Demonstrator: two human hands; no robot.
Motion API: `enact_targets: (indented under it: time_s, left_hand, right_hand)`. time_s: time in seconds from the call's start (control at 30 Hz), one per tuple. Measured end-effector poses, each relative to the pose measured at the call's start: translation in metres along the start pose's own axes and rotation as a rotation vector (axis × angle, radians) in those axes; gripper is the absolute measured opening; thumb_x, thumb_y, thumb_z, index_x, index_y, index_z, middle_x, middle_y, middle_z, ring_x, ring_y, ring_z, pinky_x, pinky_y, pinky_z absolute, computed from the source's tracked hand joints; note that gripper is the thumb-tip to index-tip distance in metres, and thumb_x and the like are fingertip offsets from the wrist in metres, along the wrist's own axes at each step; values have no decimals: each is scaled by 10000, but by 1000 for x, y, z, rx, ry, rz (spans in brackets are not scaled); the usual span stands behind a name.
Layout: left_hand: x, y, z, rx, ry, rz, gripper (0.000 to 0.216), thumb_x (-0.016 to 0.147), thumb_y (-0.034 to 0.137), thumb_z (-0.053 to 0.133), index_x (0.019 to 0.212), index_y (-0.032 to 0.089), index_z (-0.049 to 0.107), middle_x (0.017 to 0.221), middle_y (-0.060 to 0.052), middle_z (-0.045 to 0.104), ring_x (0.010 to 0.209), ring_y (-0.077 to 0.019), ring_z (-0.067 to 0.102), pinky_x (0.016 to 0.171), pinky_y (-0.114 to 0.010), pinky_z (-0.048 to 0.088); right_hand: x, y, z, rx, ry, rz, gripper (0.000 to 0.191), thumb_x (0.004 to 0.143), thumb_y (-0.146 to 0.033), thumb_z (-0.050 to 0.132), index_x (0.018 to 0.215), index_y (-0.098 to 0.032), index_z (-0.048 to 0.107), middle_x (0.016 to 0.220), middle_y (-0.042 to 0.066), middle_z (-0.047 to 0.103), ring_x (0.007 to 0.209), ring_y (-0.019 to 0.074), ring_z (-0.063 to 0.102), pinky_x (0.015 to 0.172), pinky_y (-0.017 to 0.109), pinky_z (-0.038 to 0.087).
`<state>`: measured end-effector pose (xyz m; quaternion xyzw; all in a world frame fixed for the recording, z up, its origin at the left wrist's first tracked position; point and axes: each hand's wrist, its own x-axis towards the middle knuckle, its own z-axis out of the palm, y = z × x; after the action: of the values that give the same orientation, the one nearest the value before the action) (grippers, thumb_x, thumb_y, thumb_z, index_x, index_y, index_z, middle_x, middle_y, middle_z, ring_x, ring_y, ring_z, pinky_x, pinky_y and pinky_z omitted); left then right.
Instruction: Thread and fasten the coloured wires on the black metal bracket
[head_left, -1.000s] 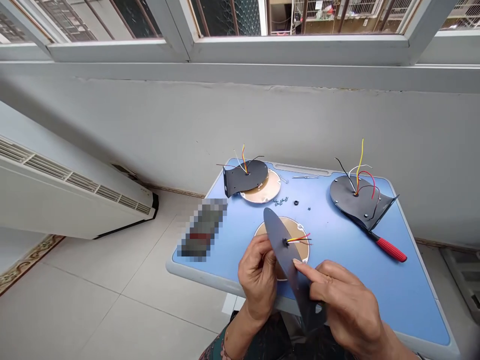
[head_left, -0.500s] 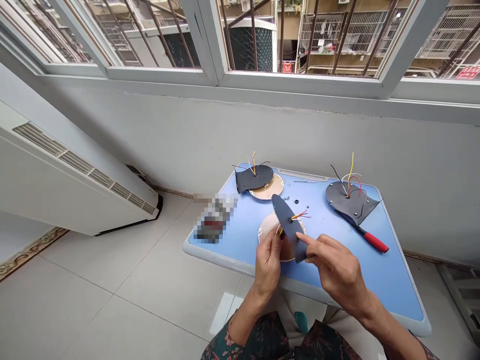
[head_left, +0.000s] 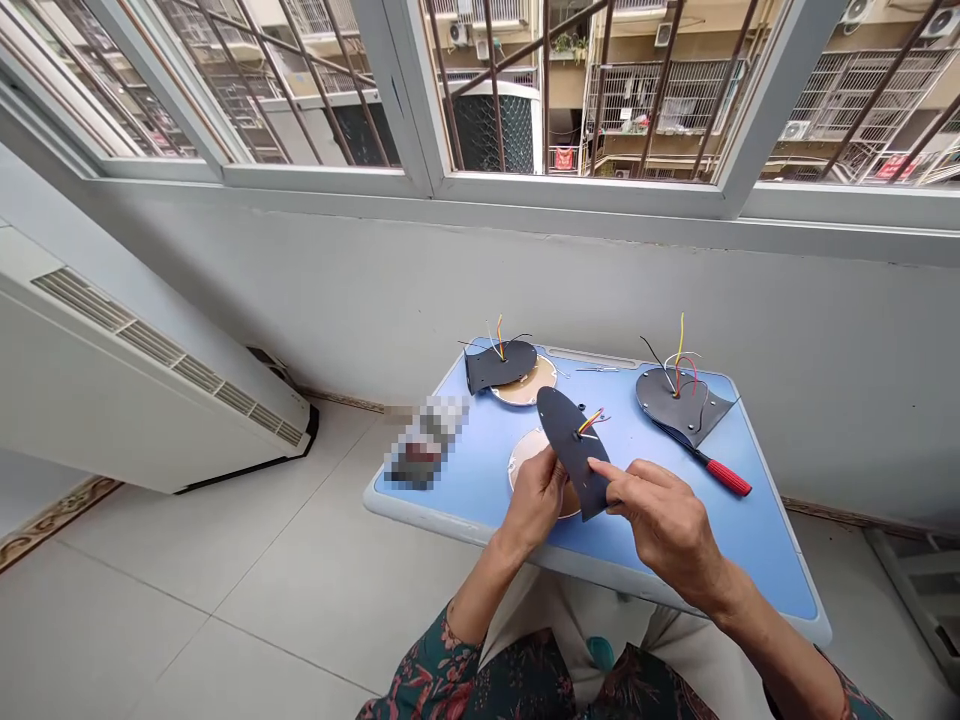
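My right hand (head_left: 670,513) grips the lower end of a dark grey metal plate (head_left: 566,437), its index finger stretched along the face. The plate is tilted up, rounded at the top. From a grommeted hole in its middle stick thin coloured wires (head_left: 591,424), red, yellow and white among them. Behind the plate, my left hand (head_left: 534,500) is closed with its fingertips close to the back side; the wires at those fingertips are mostly hidden now. Under both hands, a round white-rimmed disc (head_left: 519,467) lies on the blue table (head_left: 465,505), partly covered.
At the back left, another dark plate (head_left: 512,365) with wires rests over a round tan disc (head_left: 529,388). To the right lies a wired dark plate (head_left: 667,395), beside a red-handled tool (head_left: 727,477). A blurred-out item (head_left: 427,445) is on the left.
More of the coloured wires now show on the front of the plate. The left hand has moved up closer behind it, and the plate's face has turned more toward me.
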<state>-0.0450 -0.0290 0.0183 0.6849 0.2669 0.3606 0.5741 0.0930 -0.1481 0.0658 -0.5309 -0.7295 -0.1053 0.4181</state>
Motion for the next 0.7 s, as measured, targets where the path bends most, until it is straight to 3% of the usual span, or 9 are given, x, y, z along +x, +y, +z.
enact_targets:
  time_s: [0.13,0.23,0.33,0.43,0.53,0.6,0.7]
  left_hand:
    - [-6,10,2,-78,60,58,610,995,667,389,1295,188,620,871,-42,668,780,-183,586,796,-304,480]
    - [-7,21,1,-183,24,51,710,912,770,453,1180,154,682,942,-93,708,890,-230,645,849,-332,514]
    - [-2,30,0,-255,30,-102,644,839,741,614,1029,135,716,851,-87,720,878,-246,666,821,-329,529]
    - [5,33,-2,-294,193,-297,539,835,652,668,965,130,700,773,-57,695,799,-218,655,745,-306,521]
    - [8,33,-5,-290,334,-418,473,791,587,706,912,131,668,722,-27,654,707,-187,613,638,-280,484]
    - [7,33,-7,-297,333,-436,439,775,559,707,879,136,649,691,-14,626,657,-172,579,587,-271,456]
    - [5,35,-7,-321,315,-443,351,780,506,676,821,164,609,646,15,573,604,-147,523,546,-257,420]
  right_hand:
    - [-5,3,-1,-99,-14,13,383,931,26,484,1219,-171,642,862,48,742,651,158,490,582,298,421]
    - [-7,2,2,-241,-59,-72,318,939,36,424,994,-158,670,926,84,765,665,165,487,593,317,396]
    - [-6,-3,7,-391,-103,-169,339,960,22,384,857,-160,651,976,116,769,670,164,478,596,321,383]
    - [-3,-6,7,-368,-146,-199,316,989,-29,382,877,-160,647,1021,129,766,673,165,494,603,324,400]
    - [9,-1,1,-151,-196,-122,162,1022,-185,478,1012,-171,638,1039,107,759,748,174,566,665,327,459]
    - [24,8,-1,-125,-175,-55,139,1013,-239,532,1103,-187,624,1041,89,752,886,205,605,770,348,481]
    - [48,26,6,-366,-209,-73,179,983,-291,595,1104,-167,638,1168,153,705,1104,288,572,910,415,442]
